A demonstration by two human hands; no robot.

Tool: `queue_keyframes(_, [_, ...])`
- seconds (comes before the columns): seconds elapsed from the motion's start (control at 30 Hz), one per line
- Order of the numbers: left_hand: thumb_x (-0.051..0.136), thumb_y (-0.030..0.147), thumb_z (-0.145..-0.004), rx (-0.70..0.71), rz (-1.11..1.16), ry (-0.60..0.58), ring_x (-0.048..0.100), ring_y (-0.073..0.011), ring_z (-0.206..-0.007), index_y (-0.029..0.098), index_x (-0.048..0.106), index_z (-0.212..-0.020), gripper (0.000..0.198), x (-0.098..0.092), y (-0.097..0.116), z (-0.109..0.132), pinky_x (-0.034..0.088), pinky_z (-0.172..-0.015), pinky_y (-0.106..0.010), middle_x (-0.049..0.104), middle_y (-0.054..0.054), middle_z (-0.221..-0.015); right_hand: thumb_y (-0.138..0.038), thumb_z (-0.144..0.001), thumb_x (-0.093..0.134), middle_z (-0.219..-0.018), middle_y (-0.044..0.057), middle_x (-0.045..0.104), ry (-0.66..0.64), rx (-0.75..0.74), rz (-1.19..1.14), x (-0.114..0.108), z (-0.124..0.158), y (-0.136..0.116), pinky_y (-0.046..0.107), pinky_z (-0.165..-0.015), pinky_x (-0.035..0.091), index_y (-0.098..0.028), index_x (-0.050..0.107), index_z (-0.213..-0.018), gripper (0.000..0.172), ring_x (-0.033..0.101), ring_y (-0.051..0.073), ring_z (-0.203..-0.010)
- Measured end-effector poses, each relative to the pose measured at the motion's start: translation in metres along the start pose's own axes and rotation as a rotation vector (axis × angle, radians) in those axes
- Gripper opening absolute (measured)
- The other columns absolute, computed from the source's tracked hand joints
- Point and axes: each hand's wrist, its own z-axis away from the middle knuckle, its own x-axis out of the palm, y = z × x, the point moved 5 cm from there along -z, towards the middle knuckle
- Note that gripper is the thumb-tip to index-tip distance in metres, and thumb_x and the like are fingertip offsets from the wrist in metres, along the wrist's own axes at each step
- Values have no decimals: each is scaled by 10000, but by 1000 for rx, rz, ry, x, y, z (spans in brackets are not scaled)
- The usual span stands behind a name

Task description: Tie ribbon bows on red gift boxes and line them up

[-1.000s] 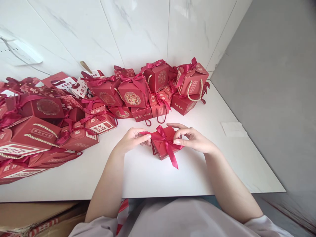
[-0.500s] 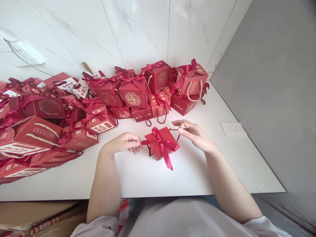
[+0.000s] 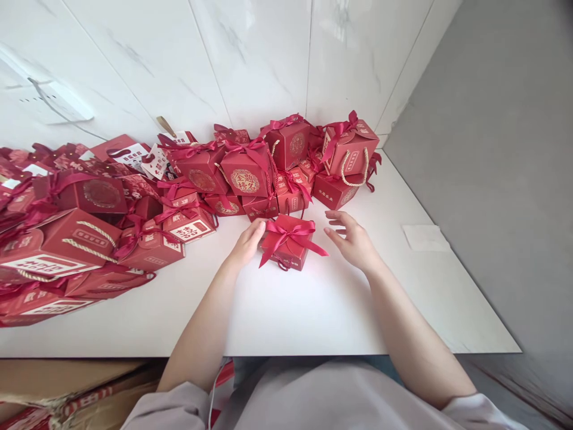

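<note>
Left hand [image 3: 248, 243]: fingers touch the closed red box [image 3: 290, 248], contents hidden, at their right on the surface [image 3: 308, 316]; grip cannot be determined. Right hand [image 3: 357, 243]: fingers released, just beside the box.

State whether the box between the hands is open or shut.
Shut: the box has its top down, a bow tied across it.

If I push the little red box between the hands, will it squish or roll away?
The red box would probably keep its shape, since its sides look flat and crisp. Having flat sides, it'd likely slide along the white table rather than roll. Its ribbon bow might flop, with those loose tails.
</note>
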Motion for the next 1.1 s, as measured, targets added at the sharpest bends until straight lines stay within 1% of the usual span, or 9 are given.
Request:
queue_keyframes(0.07, [445,642,-922,45,59,62,655,-218,-935,183,600,-1064,505,-2,-2,-2,491,-810,-309,694,-79,-1024,-512,-949,529,-1110,88,696,-3,54,-46,-1,-1,-1,430,-900,499,-225,645,-1036,321,656,249,-987])
queue_keyframes(0.13, [515,644,-887,93,95,76,639,-188,-829,181,588,-1016,486,-2,-1,-2,475,-746,-284,675,-62,-943,-595,-956,469,-875,66,708,-113,91,-129,4,2,-6,389,-858,492,-203,661,-823,456,657,224,-849])
queue_keyframes(0.2, [592,626,-849,133,118,86,608,-166,-781,179,592,-979,465,-2,4,-1,456,-723,-267,651,-46,-895,-639,-948,445,-749,51,682,-260,107,-215,12,6,-14,360,-807,485,-191,654,-706,551,632,203,-754])
queue_keyframes(0.3, [650,578,-829,150,164,139,580,-151,-768,177,614,-937,417,2,12,2,440,-719,-251,628,-30,-860,-608,-923,537,-749,42,689,-447,109,-341,24,14,-24,334,-779,473,-180,676,-710,498,613,183,-732])
queue_keyframes(0.37, [645,547,-845,120,225,148,561,-139,-723,178,613,-883,372,6,15,4,431,-696,-245,612,-15,-805,-545,-894,630,-772,39,696,-510,101,-411,31,17,-27,323,-784,466,-174,687,-733,408,606,170,-742])
queue_keyframes(0.53, [681,457,-838,26,327,137,511,-110,-644,172,588,-751,313,13,16,5,396,-643,-229,581,12,-719,-454,-882,687,-754,30,682,-545,77,-488,38,18,-27,320,-780,449,-169,682,-736,320,583,151,-726])
queue_keyframes(0.7, [681,404,-848,-3,357,123,490,-95,-638,166,573,-721,291,11,15,6,390,-647,-216,552,29,-688,-434,-909,656,-763,26,670,-556,60,-494,35,18,-27,315,-787,451,-170,673,-743,312,580,149,-736])
queue_keyframes(0.97, [702,413,-819,-169,413,18,518,-97,-633,168,538,-735,306,17,10,7,405,-624,-208,548,37,-696,-489,-909,628,-828,28,638,-726,70,-420,31,20,-22,330,-834,467,-172,670,-824,331,587,169,-812])
queue_keyframes(1.1, [684,413,-828,-129,334,12,533,-113,-683,171,544,-750,290,14,11,6,423,-682,-225,562,24,-734,-530,-894,625,-859,31,655,-777,86,-384,29,22,-21,346,-870,469,-178,680,-857,358,600,185,-856])
